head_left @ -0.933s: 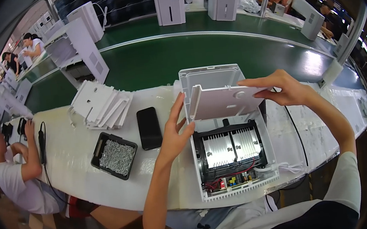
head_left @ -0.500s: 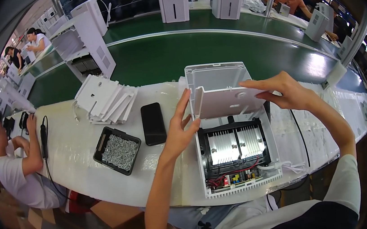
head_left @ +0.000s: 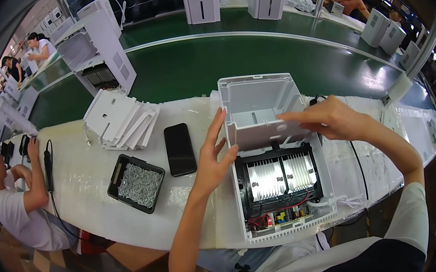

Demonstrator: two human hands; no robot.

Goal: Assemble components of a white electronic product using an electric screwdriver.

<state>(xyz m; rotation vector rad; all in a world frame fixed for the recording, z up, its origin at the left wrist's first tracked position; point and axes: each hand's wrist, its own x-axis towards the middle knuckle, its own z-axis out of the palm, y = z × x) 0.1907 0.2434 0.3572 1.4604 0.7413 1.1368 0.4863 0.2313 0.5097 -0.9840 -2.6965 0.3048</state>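
Hands — left hand (head_left: 211, 161), right hand (head_left: 329, 120) — both open-fingered, pressing one white panel (head_left: 269, 133).

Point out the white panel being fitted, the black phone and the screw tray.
white panel (head_left: 266, 133), head view, middle of its flat face.
black phone (head_left: 179, 149), head view, centre of its dark face.
screw tray (head_left: 116, 170), head view, its left rim.

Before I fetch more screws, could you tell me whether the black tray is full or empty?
Full: the black tray holds a silvery heap of screws covering most of its floor.
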